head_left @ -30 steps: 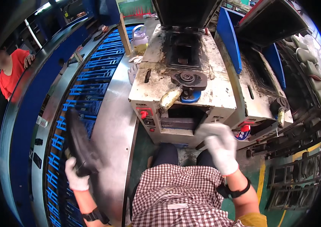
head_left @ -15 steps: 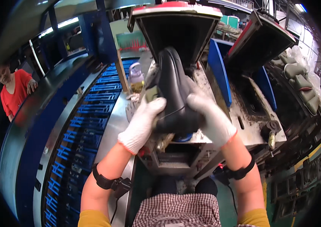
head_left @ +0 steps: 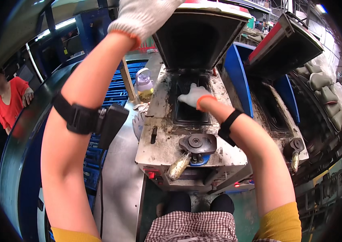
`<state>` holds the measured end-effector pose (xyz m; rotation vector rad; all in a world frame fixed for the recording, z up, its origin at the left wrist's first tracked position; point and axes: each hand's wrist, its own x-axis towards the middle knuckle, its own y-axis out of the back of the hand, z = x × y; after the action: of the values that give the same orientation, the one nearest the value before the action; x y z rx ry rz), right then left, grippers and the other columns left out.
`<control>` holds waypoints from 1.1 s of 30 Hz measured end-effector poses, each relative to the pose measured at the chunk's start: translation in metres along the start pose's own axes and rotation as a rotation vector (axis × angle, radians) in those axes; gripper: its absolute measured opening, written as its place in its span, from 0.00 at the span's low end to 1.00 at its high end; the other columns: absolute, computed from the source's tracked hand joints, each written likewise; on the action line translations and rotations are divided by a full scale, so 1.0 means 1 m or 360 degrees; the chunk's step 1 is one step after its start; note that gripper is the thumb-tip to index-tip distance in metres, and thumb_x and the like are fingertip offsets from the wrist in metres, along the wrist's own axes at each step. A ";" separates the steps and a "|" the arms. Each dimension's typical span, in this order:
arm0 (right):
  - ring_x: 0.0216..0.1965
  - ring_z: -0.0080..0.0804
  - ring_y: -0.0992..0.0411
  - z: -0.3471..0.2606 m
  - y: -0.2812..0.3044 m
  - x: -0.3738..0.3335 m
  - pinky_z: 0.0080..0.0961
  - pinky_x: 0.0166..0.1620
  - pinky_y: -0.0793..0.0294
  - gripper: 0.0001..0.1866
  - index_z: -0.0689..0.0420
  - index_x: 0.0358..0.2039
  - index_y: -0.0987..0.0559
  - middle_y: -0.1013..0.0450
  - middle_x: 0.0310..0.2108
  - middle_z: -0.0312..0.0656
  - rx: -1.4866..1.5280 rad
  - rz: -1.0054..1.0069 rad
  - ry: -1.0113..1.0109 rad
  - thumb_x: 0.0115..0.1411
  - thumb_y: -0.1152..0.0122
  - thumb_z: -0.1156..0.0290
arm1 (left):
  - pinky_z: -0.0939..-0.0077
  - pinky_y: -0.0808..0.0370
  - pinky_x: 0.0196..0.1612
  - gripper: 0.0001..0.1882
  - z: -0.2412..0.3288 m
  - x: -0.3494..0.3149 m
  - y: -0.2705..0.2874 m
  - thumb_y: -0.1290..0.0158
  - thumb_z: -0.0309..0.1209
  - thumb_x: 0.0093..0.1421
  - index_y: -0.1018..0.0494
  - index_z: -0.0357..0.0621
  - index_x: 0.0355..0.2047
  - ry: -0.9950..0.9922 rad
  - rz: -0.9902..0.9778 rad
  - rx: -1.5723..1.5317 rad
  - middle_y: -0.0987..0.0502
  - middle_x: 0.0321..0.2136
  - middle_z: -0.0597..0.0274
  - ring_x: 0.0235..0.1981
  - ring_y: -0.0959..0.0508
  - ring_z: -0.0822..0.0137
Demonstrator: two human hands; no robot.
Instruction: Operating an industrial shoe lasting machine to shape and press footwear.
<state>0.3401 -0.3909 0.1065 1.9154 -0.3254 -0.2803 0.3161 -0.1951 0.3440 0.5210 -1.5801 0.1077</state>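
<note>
The right hand (head_left: pixel 193 97), in a white knitted glove, is over the dark recess (head_left: pixel 191 116) in the top of the pale, stained machine (head_left: pixel 159 147) in front of the person. Its thumb is stretched out to the left and its other fingers point forward; it does not close around any object. A dark piece with a ridged surface (head_left: pixel 185 83) lies in the far part of this recess, just beyond the right hand and a little to its left. Whether the fingertips touch this piece, one cannot tell.

The left hand (head_left: pixel 146 16), gloved in the same way, is raised high, at the upper left corner of the black-faced lid (head_left: pixel 203 38), which stands raised behind the recess. The fingers of this hand go out of view at the top edge, so it cannot be told if they grasp the lid or are free.

Nearer to the person than the recess, a dark metal clamp (head_left: pixel 197 143) with a wrapped handle (head_left: pixel 179 166) sits at the machine's front edge. To the left stands a lilac jug (head_left: pixel 144 82).
</note>
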 end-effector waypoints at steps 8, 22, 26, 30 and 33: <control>0.60 0.60 0.29 -0.011 -0.012 -0.016 0.42 0.63 0.29 0.59 0.76 0.67 0.42 0.31 0.59 0.70 -0.0014 0.0027 0.0065 0.57 0.42 0.30 | 0.63 0.27 0.58 0.24 -0.035 0.069 -0.047 0.49 0.39 0.68 0.27 0.39 0.59 0.0075 -0.0832 -0.0759 0.22 0.52 0.43 0.56 0.24 0.52; 0.49 0.49 0.24 0.043 0.005 -0.235 0.36 0.53 0.25 0.16 0.65 0.51 0.22 0.24 0.48 0.53 0.0962 0.0887 0.0885 0.64 0.38 0.72 | 0.58 0.25 0.55 0.20 -0.046 0.081 -0.089 0.46 0.37 0.60 0.20 0.44 0.50 -0.0228 -0.0816 -0.0065 0.19 0.48 0.46 0.51 0.21 0.50; 0.38 0.30 0.26 0.059 -0.083 -0.308 0.26 0.46 0.25 0.11 0.64 0.47 0.22 0.24 0.39 0.41 0.1790 0.0523 0.0520 0.67 0.41 0.73 | 0.52 0.27 0.55 0.20 -0.050 0.065 -0.092 0.46 0.44 0.60 0.20 0.43 0.44 -0.0211 -0.1005 0.0500 0.19 0.46 0.46 0.52 0.22 0.44; 0.45 0.36 0.21 0.056 -0.121 -0.322 0.33 0.50 0.19 0.19 0.63 0.57 0.28 0.24 0.48 0.46 0.2819 -0.0435 -0.0123 0.71 0.45 0.65 | 0.61 0.25 0.55 0.28 0.005 0.011 -0.095 0.55 0.58 0.70 0.19 0.51 0.51 0.0033 -0.1158 -0.0088 0.19 0.48 0.49 0.50 0.19 0.51; 0.52 0.38 0.23 0.028 -0.132 -0.322 0.35 0.53 0.21 0.27 0.62 0.64 0.34 0.27 0.56 0.47 0.3078 -0.0747 0.0022 0.71 0.44 0.61 | 0.63 0.24 0.51 0.25 0.029 -0.038 -0.062 0.50 0.57 0.68 0.18 0.49 0.46 0.0193 -0.1524 -0.0244 0.17 0.42 0.54 0.44 0.18 0.53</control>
<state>0.0423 -0.2551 -0.0141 3.9161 -0.0339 -0.2441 0.3134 -0.2513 0.2893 1.0684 -1.0748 -0.6871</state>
